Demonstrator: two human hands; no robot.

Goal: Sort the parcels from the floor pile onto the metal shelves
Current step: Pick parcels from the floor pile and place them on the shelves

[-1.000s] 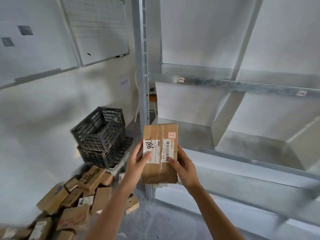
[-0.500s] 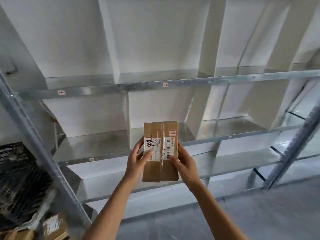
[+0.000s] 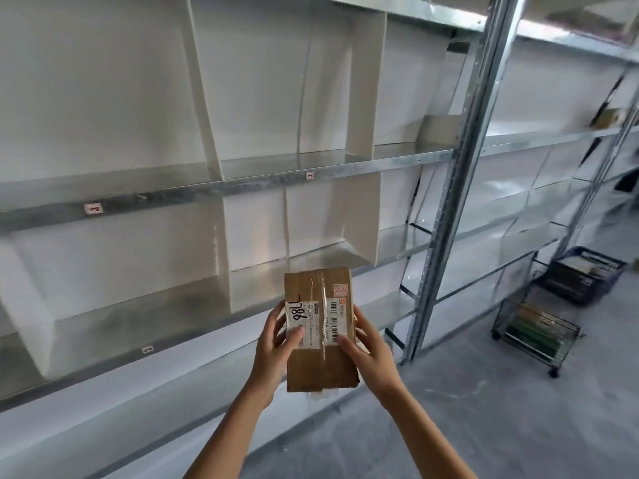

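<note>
A brown cardboard parcel (image 3: 320, 368), taped down the middle and bearing white barcode labels and a handwritten number, is held upright at chest height before the metal shelves (image 3: 242, 184). My left hand (image 3: 275, 344) grips its left edge with the thumb across the label. My right hand (image 3: 370, 350) grips the right edge, thumb on the front. White dividers split the shelves into bays. The floor pile is out of view.
A perforated steel upright (image 3: 449, 188) stands just right of the parcel. Further right on the grey floor are a wire cart on castors (image 3: 536, 333) and a dark crate (image 3: 584, 274) with goods. A small box (image 3: 608, 117) sits on a far shelf.
The view has swung right along the shelves: the pile, black crates and whiteboard are gone, and the upright, cart and crate have appeared. Both hands keep the same hold on the parcel.
</note>
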